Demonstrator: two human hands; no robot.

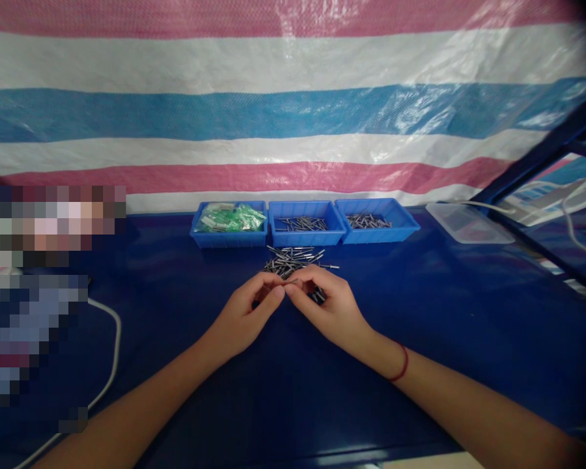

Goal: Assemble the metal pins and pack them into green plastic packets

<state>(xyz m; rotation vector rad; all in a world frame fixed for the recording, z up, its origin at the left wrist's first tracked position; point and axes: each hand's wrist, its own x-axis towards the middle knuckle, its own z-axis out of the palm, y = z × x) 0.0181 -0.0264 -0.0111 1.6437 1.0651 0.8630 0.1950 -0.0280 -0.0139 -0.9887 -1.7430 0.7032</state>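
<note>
My left hand (248,314) and my right hand (328,305) meet at their fingertips over the dark blue table (293,391). Both pinch a small metal pin (291,283) between them. My right hand also seems to hold several more pins under its curled fingers. Just beyond the fingers lies a loose heap of metal pins (293,258). Three blue trays stand in a row behind it: the left tray (229,225) holds green and clear plastic bags, the middle tray (305,223) and the right tray (376,220) hold metal pins.
A clear plastic lid (469,223) lies at the back right. A white cable (108,365) curves across the table's left side. A striped pink, white and blue tarpaulin (273,111) hangs behind. A dark blue frame bar (547,153) slants at the right.
</note>
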